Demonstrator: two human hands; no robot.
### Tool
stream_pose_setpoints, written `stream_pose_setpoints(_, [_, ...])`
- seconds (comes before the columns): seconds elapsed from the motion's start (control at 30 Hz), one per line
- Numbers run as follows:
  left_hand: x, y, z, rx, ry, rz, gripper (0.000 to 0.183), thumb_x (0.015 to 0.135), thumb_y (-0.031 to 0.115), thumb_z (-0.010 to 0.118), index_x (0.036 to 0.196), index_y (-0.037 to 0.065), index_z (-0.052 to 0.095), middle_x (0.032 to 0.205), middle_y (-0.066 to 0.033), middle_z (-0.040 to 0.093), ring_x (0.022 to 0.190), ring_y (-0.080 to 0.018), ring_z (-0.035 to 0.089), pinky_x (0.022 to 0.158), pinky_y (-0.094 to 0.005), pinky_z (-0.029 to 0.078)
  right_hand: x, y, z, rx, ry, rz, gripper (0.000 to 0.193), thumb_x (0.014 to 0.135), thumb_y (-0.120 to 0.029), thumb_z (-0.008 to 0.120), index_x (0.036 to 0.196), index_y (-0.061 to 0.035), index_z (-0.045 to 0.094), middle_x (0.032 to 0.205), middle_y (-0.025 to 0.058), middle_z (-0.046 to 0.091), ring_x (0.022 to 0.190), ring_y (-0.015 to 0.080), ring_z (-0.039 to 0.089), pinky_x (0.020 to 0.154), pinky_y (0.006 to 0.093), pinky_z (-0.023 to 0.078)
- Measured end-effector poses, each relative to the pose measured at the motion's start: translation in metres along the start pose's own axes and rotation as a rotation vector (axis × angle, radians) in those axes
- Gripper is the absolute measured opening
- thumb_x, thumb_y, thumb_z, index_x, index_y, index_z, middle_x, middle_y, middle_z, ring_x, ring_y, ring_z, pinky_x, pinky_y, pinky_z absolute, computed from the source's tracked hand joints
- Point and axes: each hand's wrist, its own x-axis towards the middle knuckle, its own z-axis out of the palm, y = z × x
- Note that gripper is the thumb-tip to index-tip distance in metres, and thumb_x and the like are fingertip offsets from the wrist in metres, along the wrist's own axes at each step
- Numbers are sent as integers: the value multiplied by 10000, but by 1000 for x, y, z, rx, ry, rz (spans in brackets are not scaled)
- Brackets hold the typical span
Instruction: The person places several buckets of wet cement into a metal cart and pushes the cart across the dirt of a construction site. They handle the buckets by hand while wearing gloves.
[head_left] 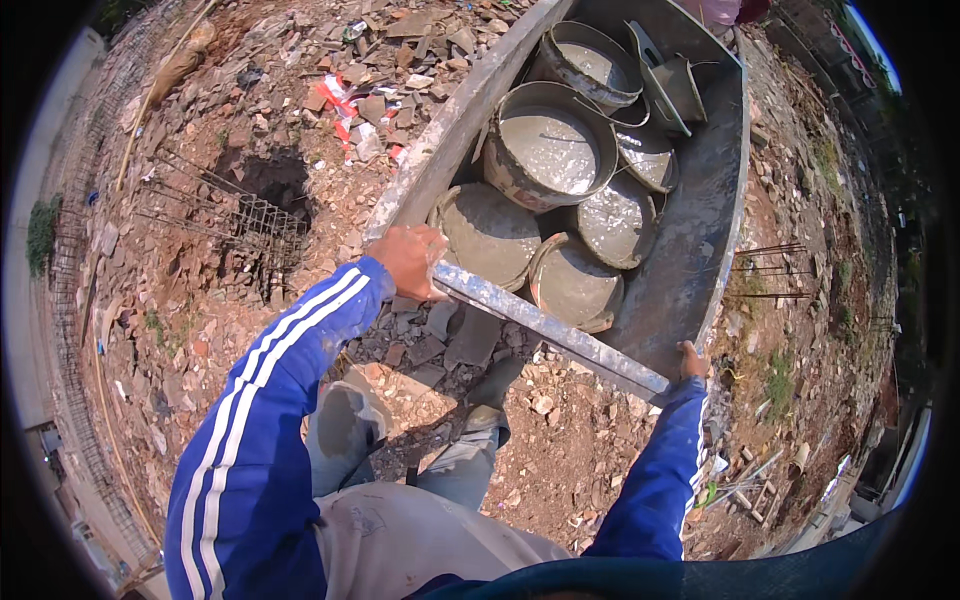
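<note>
A long grey trough [680, 262] stretches away from me, its rim smeared with dried cement. My left hand [408, 261] is closed round its near left corner, at the end of the pale, cement-stained near edge bar [550, 325]. At the near right corner my right hand [692, 362] grips the rim, its fingers partly hidden. Inside stand several buckets filled with wet grey cement, among them a tall bucket [560, 150] and a low one [577, 285] closest to the bar. A tilted bucket [680, 92] leans at the far right.
Broken bricks and rubble [440, 40] cover the ground. Left of the trough, a rebar cage [262, 228] lies by a dug hole [270, 175]. More rebar rods [770, 272] jut out on the right. Part of another person [712, 10] shows beyond the trough's far end.
</note>
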Motion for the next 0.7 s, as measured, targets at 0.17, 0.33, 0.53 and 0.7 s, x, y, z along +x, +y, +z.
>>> stream_pose_setpoints(0.17, [-19, -38, -17, 88, 9, 11, 770, 560, 613, 690, 1017, 1, 588, 1022, -134, 582, 946, -286, 579, 778, -398, 467, -61, -61, 9, -159, -26, 33, 529, 632, -442, 651, 858, 36, 675, 940, 177, 639, 873, 250, 580, 788, 354, 431])
stream_pose_setpoints(0.33, [-22, -81, -39, 96, -28, 112, 778, 560, 612, 694, 1013, -11, 582, 1031, -147, 583, 943, -302, 579, 772, -396, 478, -105, -42, 29, -90, 117, 105, 473, 645, -375, 642, 859, 47, 650, 840, 144, 640, 778, 233, 594, 726, 327, 456])
stream_pose_setpoints(0.53, [-54, -110, -53, -7, -41, 129, 855, 543, 667, 674, 1028, -31, 577, 1030, -176, 590, 957, -320, 576, 795, -395, 480, -172, -71, 54, -67, 180, 160, 590, 609, -404, 671, 892, 112, 626, 916, 203, 631, 844, 272, 588, 778, 355, 428])
stream_pose_setpoints(0.7, [-67, -108, -56, -141, -180, -172, 714, 675, 602, 618, 994, -37, 606, 1081, -200, 580, 1046, -338, 537, 915, -400, 420, -205, -79, 61, -57, 94, 191, 542, 615, -389, 670, 869, 89, 639, 845, 203, 641, 804, 274, 601, 757, 360, 443])
